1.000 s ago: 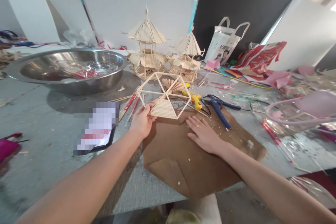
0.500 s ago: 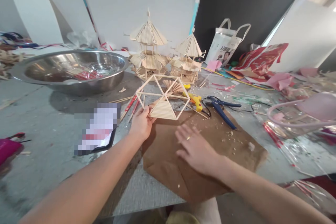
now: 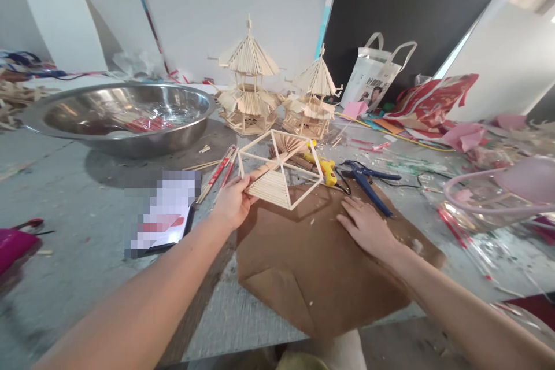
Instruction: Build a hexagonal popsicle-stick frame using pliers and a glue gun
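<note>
My left hand [image 3: 235, 202] is closed on the near-left edge of a hexagonal stick frame [image 3: 272, 187], which is held tilted above a brown sheet [image 3: 277, 260]. Spokes divide the frame, and one section is filled with parallel sticks. My right hand [image 3: 366, 225] lies flat on the right part of the sheet, fingers stretched out and holding nothing. Just beyond it is a blue-handled cutter [image 3: 368, 185]. Behind the frame lie a yellow glue gun [image 3: 323, 169] and a fan-like bundle of sticks [image 3: 288, 144], partly hidden.
Two stick-built pagodas [image 3: 250, 78] [image 3: 318, 78] stand at the back. A steel basin [image 3: 173, 127] holding plastic packets is at the left, near a phone [image 3: 167, 214]. Plastic scraps, a clear container with a pink rim [image 3: 459, 196] and a white bag [image 3: 368, 78] occupy the right.
My right hand has moved right across the brown sheet; small scraps there have been swept aside. The stick frame in my left hand has turned and shifted slightly right.
</note>
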Motion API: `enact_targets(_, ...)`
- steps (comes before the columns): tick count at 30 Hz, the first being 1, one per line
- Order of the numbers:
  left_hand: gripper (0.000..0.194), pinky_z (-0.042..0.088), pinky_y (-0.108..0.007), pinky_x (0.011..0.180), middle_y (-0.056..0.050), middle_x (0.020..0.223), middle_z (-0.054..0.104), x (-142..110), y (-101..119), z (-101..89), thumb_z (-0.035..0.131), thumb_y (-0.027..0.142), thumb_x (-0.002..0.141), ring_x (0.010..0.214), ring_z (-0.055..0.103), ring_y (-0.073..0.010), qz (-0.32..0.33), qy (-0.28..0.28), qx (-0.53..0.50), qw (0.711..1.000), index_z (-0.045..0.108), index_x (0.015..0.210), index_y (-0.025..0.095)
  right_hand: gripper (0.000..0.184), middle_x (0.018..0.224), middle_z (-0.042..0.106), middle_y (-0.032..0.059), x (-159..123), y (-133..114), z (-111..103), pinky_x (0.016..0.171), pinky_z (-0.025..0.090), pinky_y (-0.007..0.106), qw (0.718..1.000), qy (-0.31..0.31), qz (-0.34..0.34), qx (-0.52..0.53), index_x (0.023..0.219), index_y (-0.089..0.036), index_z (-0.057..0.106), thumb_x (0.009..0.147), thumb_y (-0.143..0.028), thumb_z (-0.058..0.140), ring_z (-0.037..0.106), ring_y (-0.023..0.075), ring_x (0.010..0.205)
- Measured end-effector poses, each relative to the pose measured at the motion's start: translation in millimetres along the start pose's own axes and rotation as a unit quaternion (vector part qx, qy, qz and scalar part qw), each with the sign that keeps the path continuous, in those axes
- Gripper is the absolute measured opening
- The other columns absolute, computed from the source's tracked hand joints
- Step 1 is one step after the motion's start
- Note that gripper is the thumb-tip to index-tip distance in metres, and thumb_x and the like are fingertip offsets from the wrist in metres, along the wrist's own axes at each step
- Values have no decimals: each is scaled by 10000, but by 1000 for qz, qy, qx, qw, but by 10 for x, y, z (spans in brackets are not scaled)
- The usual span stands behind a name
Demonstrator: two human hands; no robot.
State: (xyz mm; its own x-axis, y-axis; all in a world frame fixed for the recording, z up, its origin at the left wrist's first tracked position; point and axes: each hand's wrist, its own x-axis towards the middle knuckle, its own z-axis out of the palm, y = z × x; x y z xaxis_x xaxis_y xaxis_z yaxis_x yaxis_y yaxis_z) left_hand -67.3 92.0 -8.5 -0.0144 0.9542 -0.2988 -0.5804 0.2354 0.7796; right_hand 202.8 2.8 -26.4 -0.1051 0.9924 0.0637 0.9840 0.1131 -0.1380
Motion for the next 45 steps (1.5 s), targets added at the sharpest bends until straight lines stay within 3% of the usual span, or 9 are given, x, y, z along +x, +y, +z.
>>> enact_targets(5,106,471,-222,427,-14,553,594,-29,49,-17,534,137,737,472,567,-112,-50,-58,78,994,580,644,116,430,1145,535,134,65,-258,-119,911,369,427,974,208,-31,87,1212,-149,448,819,-303,368,468,247,1077)
enact_targets(9,110,463,-263,361,-36,554,599,-35,195,-66,522,197,753,439,571,-155,-76,-102,152,980,581,696,125,512,1194,473,138,95,-388,-117,942,304,463,955,271,-103,52,1251,-163,399,742,-208,440,381,278,1146)
enact_targets(16,90,406,-227,318,-54,492,592,-67,435,-183,606,215,681,365,530,-146,-151,-206,292,922,602,645,133,204,920,621,63,4,-393,-42,916,320,384,929,111,-353,26,833,-204,610,758,-144,431,470,196,999)
enact_targets(22,271,251,-213,285,-17,355,497,-80,463,-184,648,336,633,247,383,-108,-111,-143,567,803,576,437,164,179,900,616,67,-34,-510,-124,837,386,334,906,19,-410,101,837,-178,596,706,-206,478,510,178,907)
enact_targets(25,346,217,-230,330,-1,278,421,-53,442,-164,681,356,593,227,321,-108,-40,-99,636,765,531,333,184,188,886,629,66,-39,-499,-177,793,405,313,903,24,-406,140,853,-179,592,731,-272,483,538,161,850)
enact_targets(32,427,374,-273,580,12,253,315,14,312,-157,762,277,461,428,500,-190,160,8,579,799,414,225,203,289,903,656,51,395,-406,-312,720,389,278,984,116,-137,1,866,-196,618,858,-229,331,574,156,814)
enact_targets(34,416,400,-331,665,-12,292,371,7,287,-139,743,361,471,546,568,-249,173,5,639,750,432,247,198,274,882,660,80,598,-422,-330,741,359,323,987,77,-93,-106,859,-182,626,839,-193,353,566,197,846)
enact_targets(40,570,430,-433,711,-177,796,659,-44,285,-73,317,595,747,829,597,-341,116,-66,870,475,666,640,158,224,779,662,139,931,-481,-226,773,293,377,970,1,-104,-218,786,-103,636,753,-57,419,534,256,891)
enact_targets(45,632,449,-399,705,-162,880,664,-48,269,-79,212,585,783,852,601,-311,108,-71,893,432,687,804,168,223,814,658,100,945,-414,-174,777,296,366,975,33,-110,-189,849,-143,626,793,-118,412,536,231,856)
